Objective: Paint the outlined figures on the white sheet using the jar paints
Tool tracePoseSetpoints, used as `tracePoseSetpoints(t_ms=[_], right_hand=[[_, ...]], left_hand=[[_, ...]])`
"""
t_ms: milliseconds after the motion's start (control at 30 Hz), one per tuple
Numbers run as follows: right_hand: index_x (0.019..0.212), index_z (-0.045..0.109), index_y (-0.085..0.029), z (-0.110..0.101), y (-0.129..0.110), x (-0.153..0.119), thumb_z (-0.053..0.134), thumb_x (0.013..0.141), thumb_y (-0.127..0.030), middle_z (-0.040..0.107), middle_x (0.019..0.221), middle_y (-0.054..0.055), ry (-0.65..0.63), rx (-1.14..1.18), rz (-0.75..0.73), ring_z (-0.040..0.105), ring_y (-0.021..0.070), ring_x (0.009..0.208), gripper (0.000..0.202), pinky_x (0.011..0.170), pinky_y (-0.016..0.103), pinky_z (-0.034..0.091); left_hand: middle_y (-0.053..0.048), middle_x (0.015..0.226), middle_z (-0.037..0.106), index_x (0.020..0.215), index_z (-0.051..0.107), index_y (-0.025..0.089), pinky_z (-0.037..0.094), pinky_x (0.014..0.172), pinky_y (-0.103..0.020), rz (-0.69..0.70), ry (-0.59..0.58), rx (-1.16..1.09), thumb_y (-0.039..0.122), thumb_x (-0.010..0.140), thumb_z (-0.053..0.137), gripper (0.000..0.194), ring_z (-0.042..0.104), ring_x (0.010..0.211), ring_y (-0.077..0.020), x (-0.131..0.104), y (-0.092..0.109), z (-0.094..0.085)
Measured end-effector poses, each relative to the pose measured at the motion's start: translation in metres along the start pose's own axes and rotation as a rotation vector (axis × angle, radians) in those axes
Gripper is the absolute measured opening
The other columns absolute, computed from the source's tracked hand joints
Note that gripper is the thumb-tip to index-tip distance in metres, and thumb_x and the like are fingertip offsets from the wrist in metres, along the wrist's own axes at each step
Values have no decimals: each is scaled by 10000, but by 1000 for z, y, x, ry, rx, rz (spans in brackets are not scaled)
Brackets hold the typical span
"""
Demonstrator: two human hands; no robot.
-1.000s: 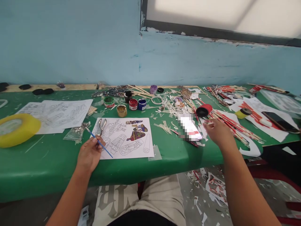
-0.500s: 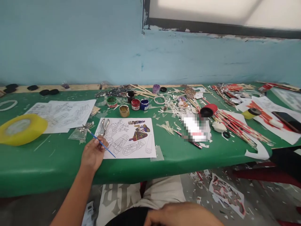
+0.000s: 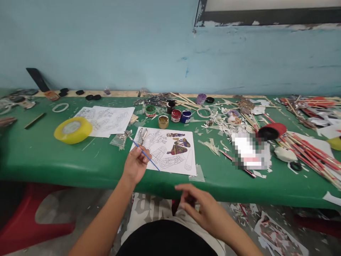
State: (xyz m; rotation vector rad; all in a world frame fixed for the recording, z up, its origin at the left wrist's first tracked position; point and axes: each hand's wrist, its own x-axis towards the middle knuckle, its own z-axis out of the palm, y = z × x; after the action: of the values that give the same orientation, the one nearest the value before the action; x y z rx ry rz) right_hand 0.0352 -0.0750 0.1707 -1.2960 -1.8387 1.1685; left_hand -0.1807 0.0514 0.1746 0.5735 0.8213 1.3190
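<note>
My left hand (image 3: pixel 136 164) pinches a thin blue paintbrush (image 3: pixel 145 154), its bristle end pointing up and left. Under that hand lies a white sheet of line drawings (image 3: pixel 183 169), with a few shapes at its upper right painted in dark red, purple and gold. A shiny metal clipper-like tool (image 3: pixel 142 136) rests on the sheet's upper left. Over my lap, just off the table's front edge, my right hand (image 3: pixel 204 206) hangs with nothing in it, index finger and thumb apart. Beyond the sheet stand open paint jars: gold (image 3: pixel 163 122), red (image 3: pixel 176 116), blue (image 3: pixel 185 117), green (image 3: pixel 150 111) and black (image 3: pixel 171 107).
A yellow tape roll (image 3: pixel 73 130) and more drawing sheets (image 3: pixel 117 119) lie left on the green table (image 3: pixel 160 183). Paper scraps, a pencil (image 3: pixel 237 163), a red cup-like container (image 3: pixel 274 131) and red-striped sticks (image 3: pixel 311 149) cover the right. Another person's hand (image 3: pixel 7 122) shows far left.
My right hand has risen from the bottom of the view to near the table edge, fingers apart. The view has swung left; my left hand still holds the paintbrush over the sheet.
</note>
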Motion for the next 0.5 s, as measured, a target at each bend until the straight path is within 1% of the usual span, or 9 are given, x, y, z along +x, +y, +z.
tracePoseSetpoints(t_ms=[67, 100, 167, 233, 300, 400, 467, 500], right_hand=[[1287, 509, -283, 7, 5, 25, 570, 901, -154, 663, 801, -4, 276, 94, -238, 643, 139, 677, 412, 634, 265, 556], [1303, 487, -285, 8, 7, 37, 584, 896, -152, 650, 826, -3, 368, 86, -364, 628, 130, 667, 439, 627, 261, 555], [1280, 503, -263, 7, 5, 57, 602, 898, -179, 634, 839, 12, 485, -9, -595, 600, 136, 675, 404, 612, 269, 539], [1208, 546, -218, 2, -2, 71, 593, 921, -253, 635, 819, 37, 504, -125, -793, 583, 162, 694, 293, 601, 293, 515], [1105, 579, -191, -4, -11, 77, 495, 970, -258, 623, 765, 45, 520, -200, -893, 553, 173, 681, 173, 585, 302, 484], [986, 588, -182, -10, -24, 79, 387, 994, -204, 591, 744, 49, 578, -226, -921, 532, 173, 686, 201, 583, 303, 465], [963, 593, -183, -10, -32, 80, 388, 994, -200, 579, 773, 51, 661, -178, -913, 543, 168, 709, 209, 597, 304, 469], [961, 600, -188, -9, -38, 82, 397, 994, -206, 576, 779, 47, 715, -128, -900, 549, 167, 715, 207, 601, 305, 469]], left_hand=[[65, 545, 439, 657, 580, 145, 359, 487, -164, -100, -31, 2, 384, 509, 943, 459, 389, 482, -37, -17, -1, 18], [56, 553, 460, 655, 589, 137, 362, 485, -164, -151, -47, 7, 375, 522, 943, 448, 406, 487, -40, -25, -2, 27], [35, 563, 496, 645, 600, 122, 365, 479, -165, -243, -73, 21, 365, 549, 939, 428, 440, 495, -50, -39, -7, 41], [24, 588, 527, 663, 620, 118, 374, 482, -165, -297, -87, 26, 354, 568, 936, 406, 456, 507, -53, -50, -11, 51], [25, 634, 549, 685, 632, 126, 413, 528, -158, -319, -72, -12, 340, 567, 942, 395, 480, 552, -52, -56, -14, 57], [18, 741, 600, 771, 678, 147, 474, 636, -162, -352, -50, -135, 351, 531, 963, 425, 543, 664, -67, -62, -21, 62], [1, 814, 627, 880, 711, 165, 502, 703, -183, -408, -68, -202, 420, 563, 945, 471, 588, 756, -98, -65, -36, 63], [-13, 851, 635, 943, 718, 169, 515, 753, -202, -464, -91, -215, 478, 627, 905, 481, 608, 821, -121, -68, -48, 64]])
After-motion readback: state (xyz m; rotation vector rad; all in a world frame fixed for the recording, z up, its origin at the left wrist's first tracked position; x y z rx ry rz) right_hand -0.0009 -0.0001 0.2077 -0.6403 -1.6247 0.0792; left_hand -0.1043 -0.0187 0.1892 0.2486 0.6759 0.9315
